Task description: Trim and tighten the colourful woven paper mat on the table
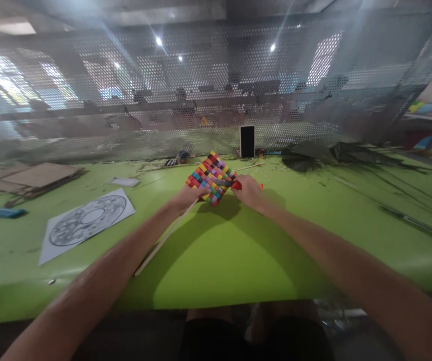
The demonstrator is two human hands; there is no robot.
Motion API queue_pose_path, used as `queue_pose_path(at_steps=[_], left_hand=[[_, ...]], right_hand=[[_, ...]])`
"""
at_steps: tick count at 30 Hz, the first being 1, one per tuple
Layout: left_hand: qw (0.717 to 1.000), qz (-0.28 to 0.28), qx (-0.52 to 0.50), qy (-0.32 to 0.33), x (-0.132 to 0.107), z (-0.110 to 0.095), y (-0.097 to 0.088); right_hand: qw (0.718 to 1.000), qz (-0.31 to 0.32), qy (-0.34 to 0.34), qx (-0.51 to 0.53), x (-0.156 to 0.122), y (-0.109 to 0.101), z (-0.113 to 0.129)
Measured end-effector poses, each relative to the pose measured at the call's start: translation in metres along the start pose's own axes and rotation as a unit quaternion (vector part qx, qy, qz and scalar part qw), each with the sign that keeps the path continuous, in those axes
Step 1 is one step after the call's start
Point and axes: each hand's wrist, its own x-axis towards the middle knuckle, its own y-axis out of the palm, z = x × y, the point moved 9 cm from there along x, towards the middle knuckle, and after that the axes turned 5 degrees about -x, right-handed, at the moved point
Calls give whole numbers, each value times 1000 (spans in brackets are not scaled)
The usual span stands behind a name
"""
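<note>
A small woven mat [210, 176] of many coloured squares lies tilted on the green table [238, 250]. My left hand [188, 195] is closed on the mat's lower left edge. My right hand [249, 191] grips a red-handled tool [232, 184], perhaps scissors or pliers, whose dark tip rests on the mat's right side. A long thin wooden stick [163, 238] runs from under my left hand toward the near edge of the table.
A printed sheet with a round pattern [87, 222] lies to the left, a blue object [3, 212] and cardboard pieces [35, 176] beyond it. A dark phone [247, 141] stands upright against the perforated metal screen [201, 90]. Dark leaves [313, 153] lie at the back right.
</note>
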Motion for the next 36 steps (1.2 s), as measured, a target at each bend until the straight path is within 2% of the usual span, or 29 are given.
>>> queue_pose_path(at_steps=[7, 14, 17, 22, 29, 32, 36], left_hand=[[999, -26, 10, -35, 0, 8, -4], [999, 17, -35, -28, -5, 5, 4], [997, 20, -72, -15, -3, 2, 4], [992, -18, -122, 4, 2, -1, -8], [986, -59, -155, 14, 4, -21, -33], [991, -37, -128, -7, 5, -29, -44], [997, 17, -67, -20, 4, -39, -49]], right_hand=[[1000, 0, -6, -21, -3, -3, 8], [997, 64, 16, -39, -3, 10, 5], [997, 68, 23, -14, -1, 12, 3], [998, 58, -8, 33, 0, 16, 7], [997, 38, -50, 51, -1, 12, 15], [997, 35, -54, 42, -2, 6, 19], [997, 42, -65, 20, -3, 4, 26]])
